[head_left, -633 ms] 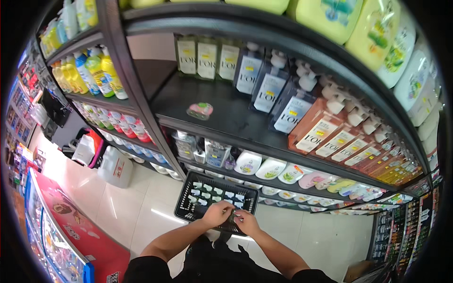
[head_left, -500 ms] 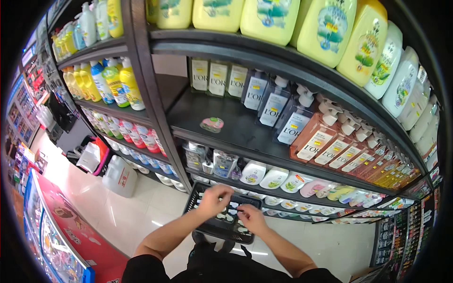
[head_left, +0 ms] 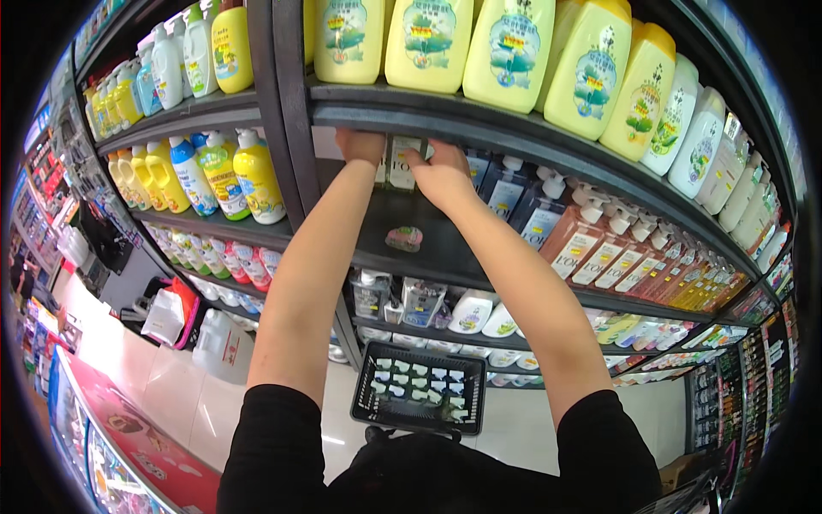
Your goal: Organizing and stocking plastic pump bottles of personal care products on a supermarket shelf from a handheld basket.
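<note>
Both my arms reach up into the middle shelf (head_left: 390,253) of a black rack. My left hand (head_left: 361,146) is beside the leftmost of several clear bottles with pale labels; the shelf above hides its fingers. My right hand (head_left: 443,174) grips a clear bottle (head_left: 400,164) in that row, its thumb along the front and its other fingers mostly hidden. In front of the row a small pink and green label (head_left: 403,239) lies on the shelf board. Below my arms, a black basket (head_left: 419,349) on the floor holds rows of small pale pieces.
Large yellow bottles (head_left: 428,43) line the shelf above my hands. Dark pump bottles (head_left: 505,190) and orange-pink pump bottles (head_left: 575,248) stand to the right. At left are a rack upright (head_left: 295,128), a white jug (head_left: 221,343) on the floor and a red-sided display case (head_left: 154,445).
My hands have risen from over the basket to the clear bottles on the middle shelf. The view has shifted, and the basket now shows uncovered.
</note>
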### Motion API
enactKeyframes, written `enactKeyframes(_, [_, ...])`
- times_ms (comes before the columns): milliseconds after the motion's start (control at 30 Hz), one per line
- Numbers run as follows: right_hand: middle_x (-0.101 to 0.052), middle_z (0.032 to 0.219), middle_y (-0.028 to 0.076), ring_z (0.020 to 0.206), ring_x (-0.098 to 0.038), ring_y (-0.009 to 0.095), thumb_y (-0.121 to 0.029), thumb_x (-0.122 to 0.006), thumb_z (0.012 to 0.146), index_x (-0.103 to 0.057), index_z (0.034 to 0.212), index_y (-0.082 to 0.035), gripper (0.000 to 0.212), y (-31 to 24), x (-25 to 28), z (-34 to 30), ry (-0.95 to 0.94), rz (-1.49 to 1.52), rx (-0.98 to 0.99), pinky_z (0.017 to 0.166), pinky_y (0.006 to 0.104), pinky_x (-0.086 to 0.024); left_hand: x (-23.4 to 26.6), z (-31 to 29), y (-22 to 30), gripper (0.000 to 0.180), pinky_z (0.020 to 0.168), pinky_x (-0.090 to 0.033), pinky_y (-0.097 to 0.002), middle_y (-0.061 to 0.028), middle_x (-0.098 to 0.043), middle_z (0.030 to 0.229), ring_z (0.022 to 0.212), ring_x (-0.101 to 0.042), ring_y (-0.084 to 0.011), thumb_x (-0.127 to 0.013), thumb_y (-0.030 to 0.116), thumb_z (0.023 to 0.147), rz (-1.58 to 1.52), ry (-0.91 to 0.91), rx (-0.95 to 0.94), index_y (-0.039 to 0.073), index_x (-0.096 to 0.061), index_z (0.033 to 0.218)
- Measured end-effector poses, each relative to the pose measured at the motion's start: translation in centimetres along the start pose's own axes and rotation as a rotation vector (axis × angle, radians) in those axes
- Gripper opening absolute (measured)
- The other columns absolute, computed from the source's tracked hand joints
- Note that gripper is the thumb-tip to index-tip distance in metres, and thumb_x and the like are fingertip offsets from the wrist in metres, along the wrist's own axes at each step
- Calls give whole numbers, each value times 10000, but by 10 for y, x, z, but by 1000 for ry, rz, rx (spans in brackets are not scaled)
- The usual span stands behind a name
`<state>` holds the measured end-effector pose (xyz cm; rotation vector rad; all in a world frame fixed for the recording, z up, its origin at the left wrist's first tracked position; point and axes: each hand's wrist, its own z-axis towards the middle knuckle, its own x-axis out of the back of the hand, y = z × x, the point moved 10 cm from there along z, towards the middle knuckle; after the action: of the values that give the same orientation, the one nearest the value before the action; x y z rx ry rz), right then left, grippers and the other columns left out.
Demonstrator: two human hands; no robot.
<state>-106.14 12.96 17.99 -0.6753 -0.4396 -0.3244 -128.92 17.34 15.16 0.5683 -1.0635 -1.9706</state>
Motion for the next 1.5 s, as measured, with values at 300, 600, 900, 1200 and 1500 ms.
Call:
enactKeyframes(300, [-639,1382,208,1327,-548,411,-319,-566,1013,-670,1308,-92,386,12,-42,77,73,-343,274,1132,503,-405,-41,11,-9,644,1249,-256,-464,-176,-430,1623,1518,-348,-360,-594,471,1001,268,-195,-165,92,-513,1516])
enactKeyframes(600, [-576,1460,230,1372,-505,428,-374,-545,1037,-612,1397,-88,465,24,-47,73,46,-399,234,1157,496,-388,1,-3,8,647,1148,-395,-474,-231,-548,1469,1340,-501,-412,-801,352,823,319,-16,-260,90,-620,1386])
enactKeyframes(900, [-749,1176,214,1100,-722,337,-498,-699,959,-687,1279,-6,588,14,23,7,-223,-77,-112,934,401,-546,33,-77,71,444,884,-516,-337,-147,-720,1158,992,-669,-190,-789,258,953,-198,-418,11,-40,-648,1251])
enactKeyframes(1200, [-743,1148,210,1018,-721,286,-450,-696,986,-592,1337,47,617,24,58,-29,-186,44,-89,880,379,-546,17,-123,96,532,776,-574,-317,-132,-721,1067,915,-705,-181,-795,253,949,-438,-627,248,-78,-579,1306])
enactKeyframes(1500, [-710,1224,263,1134,-702,380,-510,-786,875,-497,1438,24,828,35,53,-72,-72,178,-103,979,425,-539,20,-137,79,764,930,-560,-352,-186,-629,1297,1172,-638,-238,-786,352,948,-310,-658,115,-53,-437,1494])
